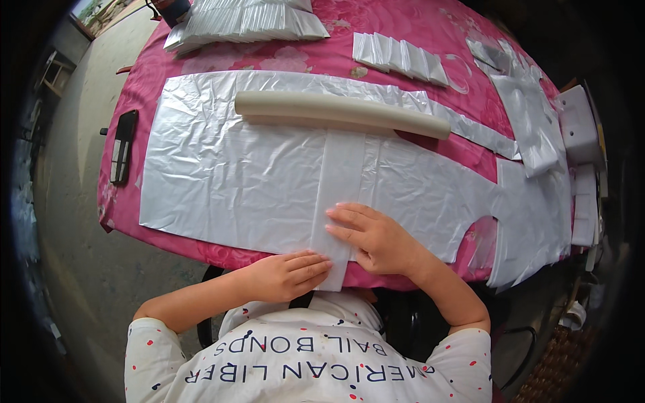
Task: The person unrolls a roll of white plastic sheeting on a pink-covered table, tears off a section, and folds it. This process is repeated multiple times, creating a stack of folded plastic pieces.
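Currently, both bare hands are at a narrow folded strip of white plastic film (336,181), which lies across a wide, flat layer of white plastic vest bags (228,174) on a table covered with a pink floral tablecloth (416,20). The strip runs from the middle of the table to its near edge, where its end hangs over. The left hand (293,275) is palm down at that near edge, fingers close together over the strip's left side; its thumb is hidden, so I cannot tell whether it pinches the film. The right hand (376,238) is farther in from the edge, open and palm down, its fingertips touching the strip. A beige tube (342,111) lies lengthwise over the bags, crossing the far end of the strip. Toward the table's right edge, the layer of bags shows a rounded cutout near more white plastic. Close to the left edge lies a black oblong case (123,148). Along the far edge, a large stack of folded plastic bags (248,23) stands toward the left corner, and a shorter row of folded packets (400,59) sits to its right. Loose clear bags (531,114) lie by the far right corner, beside white blocks (581,124) at the right edge.
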Tool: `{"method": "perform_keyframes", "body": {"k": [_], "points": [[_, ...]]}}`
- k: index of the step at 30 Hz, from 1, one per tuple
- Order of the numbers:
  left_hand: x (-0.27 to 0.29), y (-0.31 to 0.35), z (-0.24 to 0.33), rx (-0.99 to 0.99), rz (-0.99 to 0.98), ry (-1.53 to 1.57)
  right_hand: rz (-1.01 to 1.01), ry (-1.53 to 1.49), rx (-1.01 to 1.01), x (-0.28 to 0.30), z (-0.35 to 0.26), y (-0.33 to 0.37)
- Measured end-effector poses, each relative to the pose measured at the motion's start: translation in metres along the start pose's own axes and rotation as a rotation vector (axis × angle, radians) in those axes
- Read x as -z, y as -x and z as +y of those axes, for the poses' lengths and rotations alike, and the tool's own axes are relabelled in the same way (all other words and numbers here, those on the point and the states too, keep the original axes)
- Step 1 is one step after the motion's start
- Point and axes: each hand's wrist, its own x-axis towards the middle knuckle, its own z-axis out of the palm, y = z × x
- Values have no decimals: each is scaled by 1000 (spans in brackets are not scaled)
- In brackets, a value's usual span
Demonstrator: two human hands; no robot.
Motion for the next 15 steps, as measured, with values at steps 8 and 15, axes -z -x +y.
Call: {"method": "perform_keyframes", "body": {"k": [8, 15], "points": [[28, -14, -28, 98, 58, 197, 222, 115, -81, -28, -1, 5], [29, -22, -42, 272, -76, 168, 286, 236, -113, -20, -2, 8]]}}
